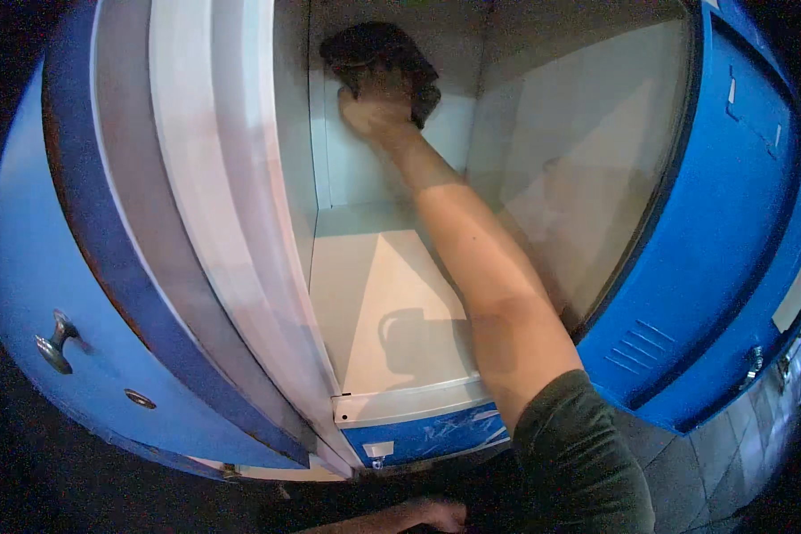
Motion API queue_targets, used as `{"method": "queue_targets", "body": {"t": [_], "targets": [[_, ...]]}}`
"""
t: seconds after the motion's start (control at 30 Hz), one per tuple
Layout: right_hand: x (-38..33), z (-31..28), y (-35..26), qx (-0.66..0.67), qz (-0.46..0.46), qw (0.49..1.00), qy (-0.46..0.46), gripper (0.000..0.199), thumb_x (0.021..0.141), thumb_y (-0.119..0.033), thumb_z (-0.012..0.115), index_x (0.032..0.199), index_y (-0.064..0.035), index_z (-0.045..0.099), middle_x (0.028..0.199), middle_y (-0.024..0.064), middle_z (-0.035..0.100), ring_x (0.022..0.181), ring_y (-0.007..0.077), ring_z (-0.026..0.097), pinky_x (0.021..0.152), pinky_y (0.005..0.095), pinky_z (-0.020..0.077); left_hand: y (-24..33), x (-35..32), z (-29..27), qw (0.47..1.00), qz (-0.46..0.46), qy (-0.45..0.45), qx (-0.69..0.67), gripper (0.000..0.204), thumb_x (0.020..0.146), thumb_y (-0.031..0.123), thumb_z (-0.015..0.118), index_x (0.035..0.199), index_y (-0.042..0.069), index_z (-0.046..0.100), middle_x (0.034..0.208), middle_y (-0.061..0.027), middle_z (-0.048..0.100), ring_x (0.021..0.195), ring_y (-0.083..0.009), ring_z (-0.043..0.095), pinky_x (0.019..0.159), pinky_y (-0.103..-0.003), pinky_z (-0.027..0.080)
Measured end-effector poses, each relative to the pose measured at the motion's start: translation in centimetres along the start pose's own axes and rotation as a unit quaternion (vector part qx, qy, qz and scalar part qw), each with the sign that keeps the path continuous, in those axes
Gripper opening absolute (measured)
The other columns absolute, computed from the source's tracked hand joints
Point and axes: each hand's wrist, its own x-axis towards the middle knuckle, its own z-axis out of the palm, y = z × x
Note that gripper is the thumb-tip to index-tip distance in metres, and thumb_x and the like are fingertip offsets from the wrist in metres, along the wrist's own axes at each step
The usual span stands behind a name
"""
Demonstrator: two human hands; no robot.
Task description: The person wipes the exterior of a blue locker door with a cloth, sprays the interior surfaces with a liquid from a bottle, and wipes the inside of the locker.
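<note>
My right arm reaches deep into an open locker with a pale interior (356,267). At its far end my right hand (378,102) grips a dark, bunched cloth (378,43) against the back wall. The fingers are partly lost in the dark folds. Low in the view, my left hand (440,513) is near the bottom edge, below the locker and in deep shade. Its fingers do not show clearly, and I cannot make out anything in it.
A blue locker door (712,240) with vent slots stands open at the right. Further left is a lighter blue door (71,267) with a metal handle (58,343). Under the compartment is a blue lower door (436,436) with a lock. Grey floor tiles (685,463) show at lower right.
</note>
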Motion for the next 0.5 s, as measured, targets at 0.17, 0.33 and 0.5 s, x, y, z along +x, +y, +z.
{"method": "queue_targets", "body": {"t": [0.17, 0.33, 0.5], "targets": [[1.0, -3.2, 2.6, 0.108, 0.008, 0.991, -0.08, 0.065, 0.098, -0.051, 0.038, 0.15, -0.0127, 0.041, 0.155, 0.0214, 0.036, 0.143, 0.04, 0.032, 0.117, 0.0547, 0.0269, -1.9, 3.5, -0.9, 0.992, 0.045, -0.118, 0.008, 0.048, 0.097, 0.036, 0.053, 0.072, -0.003, 0.064, 0.062, -0.0161, 0.059, 0.057, -0.0267, 0.055, 0.058, -0.046, 0.045], [4.4, -0.2, 8.9, 0.166, 0.083, 0.977, 0.101, 0.062, 0.1, -0.047, 0.038, 0.15, -0.0114, 0.04, 0.154, 0.021, 0.037, 0.142, 0.0405, 0.034, 0.116, 0.0538, 0.0286, -2.2, 4.2, 0.0, 0.995, 0.069, -0.066, 0.038, 0.042, 0.093, 0.032, 0.054, 0.076, -0.003, 0.069, 0.068, -0.0187, 0.066, 0.057, -0.0299, 0.058, 0.059, -0.048, 0.047], [4.6, 1.5, 8.4, -0.088, 0.044, 0.994, 0.043, 0.062, 0.101, -0.046, 0.038, 0.15, -0.0081, 0.04, 0.153, 0.0215, 0.038, 0.141, 0.0407, 0.036, 0.116, 0.0539, 0.029, -0.7, 2.4, -0.4, 0.998, 0.031, -0.043, 0.047, 0.041, 0.093, 0.031, 0.054, 0.077, -0.003, 0.07, 0.067, -0.019, 0.066, 0.058, -0.0314, 0.058, 0.058, -0.048, 0.047]]}}
